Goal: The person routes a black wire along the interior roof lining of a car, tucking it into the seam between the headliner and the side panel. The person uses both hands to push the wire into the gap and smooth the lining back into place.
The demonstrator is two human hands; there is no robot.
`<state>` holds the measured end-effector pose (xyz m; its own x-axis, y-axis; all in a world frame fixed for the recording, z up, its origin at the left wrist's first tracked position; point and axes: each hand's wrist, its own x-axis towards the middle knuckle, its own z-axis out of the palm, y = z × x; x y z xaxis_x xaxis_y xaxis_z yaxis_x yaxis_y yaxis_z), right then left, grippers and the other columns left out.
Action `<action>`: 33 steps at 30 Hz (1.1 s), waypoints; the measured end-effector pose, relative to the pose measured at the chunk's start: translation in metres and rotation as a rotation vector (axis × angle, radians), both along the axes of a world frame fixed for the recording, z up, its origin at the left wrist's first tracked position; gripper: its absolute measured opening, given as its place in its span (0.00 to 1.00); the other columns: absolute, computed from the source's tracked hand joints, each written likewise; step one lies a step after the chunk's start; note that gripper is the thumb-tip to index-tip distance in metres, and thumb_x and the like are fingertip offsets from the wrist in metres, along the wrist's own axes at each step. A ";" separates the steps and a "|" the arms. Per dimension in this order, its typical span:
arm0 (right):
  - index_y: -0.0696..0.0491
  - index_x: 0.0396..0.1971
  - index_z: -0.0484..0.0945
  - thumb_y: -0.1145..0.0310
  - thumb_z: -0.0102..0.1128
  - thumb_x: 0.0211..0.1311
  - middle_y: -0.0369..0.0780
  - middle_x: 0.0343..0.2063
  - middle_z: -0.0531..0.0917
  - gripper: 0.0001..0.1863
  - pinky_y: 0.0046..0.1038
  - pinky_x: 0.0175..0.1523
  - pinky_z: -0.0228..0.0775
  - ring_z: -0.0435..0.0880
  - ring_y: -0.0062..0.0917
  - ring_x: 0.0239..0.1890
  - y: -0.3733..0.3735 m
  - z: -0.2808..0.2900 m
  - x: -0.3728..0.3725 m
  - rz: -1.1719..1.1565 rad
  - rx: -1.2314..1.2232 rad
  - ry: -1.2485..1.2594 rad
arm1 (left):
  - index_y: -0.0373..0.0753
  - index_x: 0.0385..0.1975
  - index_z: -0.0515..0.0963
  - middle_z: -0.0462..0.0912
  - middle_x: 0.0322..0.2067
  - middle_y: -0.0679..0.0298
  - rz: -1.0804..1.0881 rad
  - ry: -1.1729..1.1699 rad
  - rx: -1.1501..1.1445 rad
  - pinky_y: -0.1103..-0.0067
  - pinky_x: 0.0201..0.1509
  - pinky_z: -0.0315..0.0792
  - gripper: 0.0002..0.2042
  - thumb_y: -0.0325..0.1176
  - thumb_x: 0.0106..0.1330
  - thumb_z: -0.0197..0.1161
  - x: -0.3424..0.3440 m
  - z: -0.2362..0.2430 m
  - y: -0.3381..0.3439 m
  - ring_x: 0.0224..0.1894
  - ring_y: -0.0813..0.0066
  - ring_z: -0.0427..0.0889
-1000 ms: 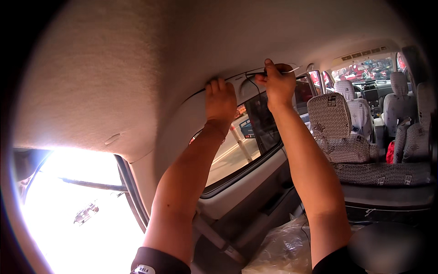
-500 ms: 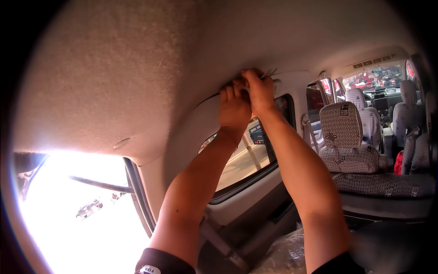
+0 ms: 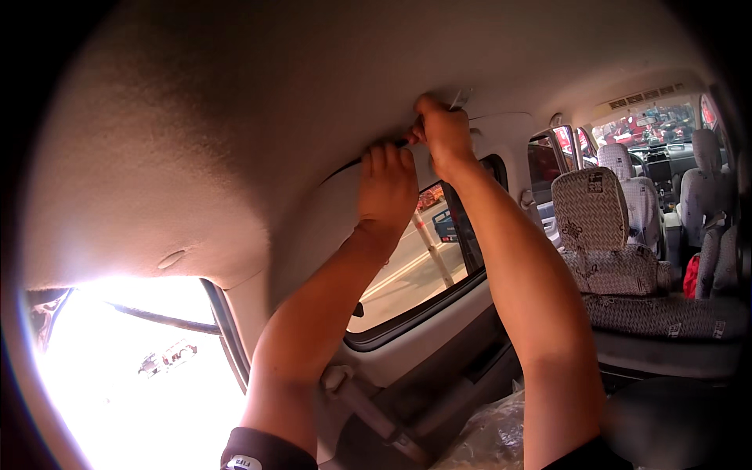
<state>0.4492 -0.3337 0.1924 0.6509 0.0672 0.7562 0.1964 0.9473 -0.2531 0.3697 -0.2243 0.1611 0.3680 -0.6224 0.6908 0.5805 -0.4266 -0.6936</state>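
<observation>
Both of my arms reach up to the seam between the car's headliner (image 3: 211, 141) and the pale side trim panel (image 3: 313, 227). My left hand (image 3: 389, 184) has its fingers bent over the trim's upper edge, by a dark gap (image 3: 342, 168); its fingertips are partly hidden. Just right of it and higher, my right hand (image 3: 446, 141) is closed around a thin thing with a pale, flat end (image 3: 461, 99) sticking out above the fist. A short dark strip shows between the two hands; I cannot tell whether it is a cable or the gap.
Below the hands is a side window (image 3: 415, 274). A seat belt (image 3: 376, 411) and clear plastic sheeting (image 3: 489, 435) lie lower down. Patterned-cover seats (image 3: 591, 207) stand at the right, with a red item (image 3: 692, 276) among them. At the left is a bright opening (image 3: 157, 376).
My left hand has slid left and down along the seam, away from my right hand. The right hand stays near the same spot, slightly higher. The view has shifted a little.
</observation>
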 end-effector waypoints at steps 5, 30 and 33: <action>0.57 0.14 0.71 0.65 0.55 0.62 0.35 0.10 0.68 0.18 0.30 0.30 0.69 0.70 0.25 0.15 -0.014 -0.016 -0.020 -0.307 0.021 -0.199 | 0.34 0.36 0.76 0.74 0.36 0.55 -0.014 -0.071 -0.114 0.64 0.55 0.64 0.10 0.31 0.57 0.56 0.024 0.002 -0.009 0.44 0.58 0.72; 0.56 0.31 0.78 0.64 0.60 0.63 0.49 0.26 0.83 0.10 0.46 0.37 0.71 0.82 0.49 0.34 0.040 -0.029 0.099 -0.850 -0.271 0.006 | 0.36 0.29 0.77 0.73 0.37 0.56 -0.150 -0.177 -0.201 0.67 0.51 0.66 0.05 0.26 0.57 0.55 0.030 0.009 -0.012 0.42 0.58 0.72; 0.57 0.30 0.77 0.63 0.59 0.63 0.49 0.26 0.83 0.11 0.44 0.36 0.72 0.82 0.48 0.32 0.043 -0.037 0.091 -0.686 -0.326 -0.041 | 0.34 0.32 0.79 0.73 0.38 0.58 -0.121 -0.168 -0.258 0.69 0.53 0.65 0.08 0.29 0.58 0.54 0.029 0.006 -0.017 0.45 0.60 0.71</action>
